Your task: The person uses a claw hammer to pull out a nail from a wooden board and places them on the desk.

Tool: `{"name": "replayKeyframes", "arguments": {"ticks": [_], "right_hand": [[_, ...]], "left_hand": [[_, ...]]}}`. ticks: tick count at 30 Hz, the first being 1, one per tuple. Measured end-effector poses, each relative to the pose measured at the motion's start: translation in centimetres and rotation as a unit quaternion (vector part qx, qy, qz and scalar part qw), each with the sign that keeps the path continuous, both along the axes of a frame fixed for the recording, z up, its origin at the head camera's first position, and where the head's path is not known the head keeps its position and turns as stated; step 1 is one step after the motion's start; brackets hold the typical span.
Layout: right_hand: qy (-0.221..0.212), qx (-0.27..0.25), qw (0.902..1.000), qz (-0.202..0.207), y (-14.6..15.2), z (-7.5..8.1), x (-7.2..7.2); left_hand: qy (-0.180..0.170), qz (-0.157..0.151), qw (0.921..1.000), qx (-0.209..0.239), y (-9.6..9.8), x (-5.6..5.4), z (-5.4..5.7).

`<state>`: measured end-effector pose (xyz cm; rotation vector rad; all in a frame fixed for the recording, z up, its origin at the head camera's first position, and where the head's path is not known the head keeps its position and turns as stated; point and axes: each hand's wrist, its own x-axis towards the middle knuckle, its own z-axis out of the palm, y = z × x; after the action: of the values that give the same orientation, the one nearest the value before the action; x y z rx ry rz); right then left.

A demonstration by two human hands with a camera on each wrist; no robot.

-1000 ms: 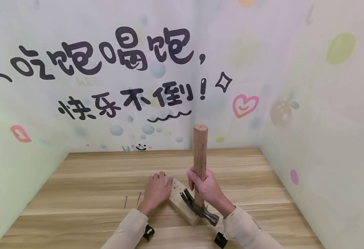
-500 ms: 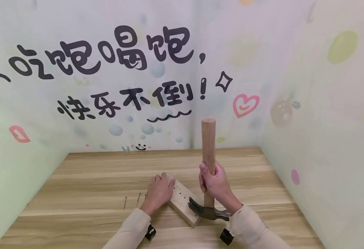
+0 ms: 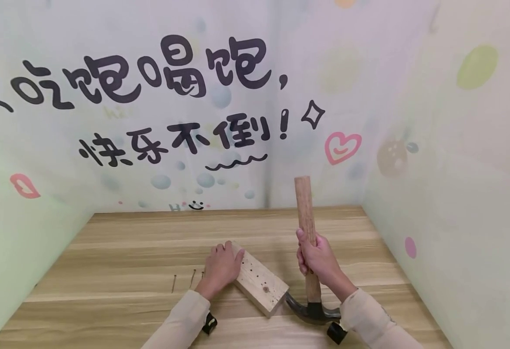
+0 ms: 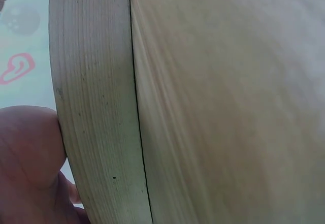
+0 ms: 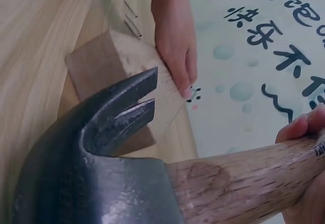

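Note:
My left hand (image 3: 222, 266) grips the far end of a wooden block (image 3: 260, 287), which lies slantwise on the table. Its thumb is on the top face, its fingers at the far edge. Small dark holes and a knot mark that top face. In my right hand (image 3: 320, 256) is a claw hammer (image 3: 305, 203), held around the wooden handle. The handle points up and the dark metal head (image 5: 101, 168) hangs low. Its claw faces left, right at the block's near right corner. In the left wrist view, the block's side (image 4: 96, 92) fills much of the left.
Several nails lie left of my left hand, among them one nail (image 3: 174, 283) and another nail (image 3: 193, 278). The wood-grain table (image 3: 128, 242) meets a printed wall (image 3: 237, 194) at the back. Another wall (image 3: 455, 218) stands at the right.
My right hand has moved the hammer rightward; its claw has gone from over the block's near end to beside the corner, uncovering the top face. My left hand stays on the block.

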<state>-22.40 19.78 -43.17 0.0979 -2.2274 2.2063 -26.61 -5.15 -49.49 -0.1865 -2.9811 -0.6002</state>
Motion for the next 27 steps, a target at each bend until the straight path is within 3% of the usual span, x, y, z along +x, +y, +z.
{"name": "replayKeyframes", "arguments": {"ticks": [27], "right_hand": [[-0.131, 0.024, 0.9908, -0.024, 2.6, -4.6, -4.8]], "left_hand": [[-0.004, 0.007, 0.9999, -0.012, 0.2, 0.0, 0.0]]}}
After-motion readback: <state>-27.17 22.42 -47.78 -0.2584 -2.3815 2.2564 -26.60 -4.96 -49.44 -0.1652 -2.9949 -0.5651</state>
